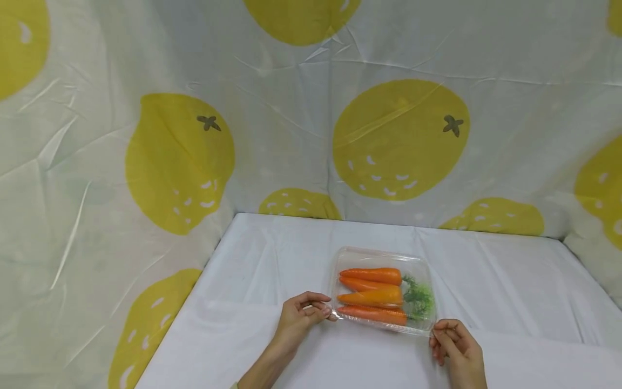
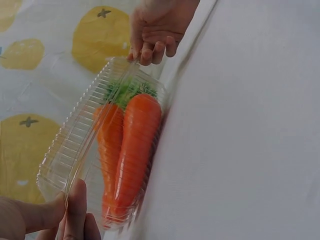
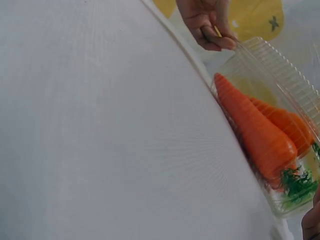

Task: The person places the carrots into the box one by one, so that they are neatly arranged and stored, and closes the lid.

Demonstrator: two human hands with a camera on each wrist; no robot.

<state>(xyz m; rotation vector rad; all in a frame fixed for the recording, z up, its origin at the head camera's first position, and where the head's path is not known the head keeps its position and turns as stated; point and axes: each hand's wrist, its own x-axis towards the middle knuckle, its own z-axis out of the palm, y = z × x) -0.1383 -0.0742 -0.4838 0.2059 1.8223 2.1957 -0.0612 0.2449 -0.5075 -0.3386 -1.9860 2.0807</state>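
A clear plastic clamshell box [image 1: 379, 256] with a ribbed lid lies on the white-covered table, its lid down over the base. Inside are several orange carrots [image 1: 371, 296], side by side, their green tops [image 1: 419, 297] toward the right end. My left hand [image 1: 302, 319] pinches the rim at the box's near left corner between thumb and fingers; the left wrist view shows the thumb [image 2: 45, 214] and fingers on that edge. At the near right corner, my right hand [image 1: 457, 346] pinches the rim the same way. Only a little of the right hand [image 3: 311, 220] shows in the right wrist view.
White cloth [image 1: 233, 335] covers the table, with creases and a fold line across it. Behind and to the left hangs a pale curtain [image 1: 286, 129] printed with large yellow lemons, meeting the table's back and left edges.
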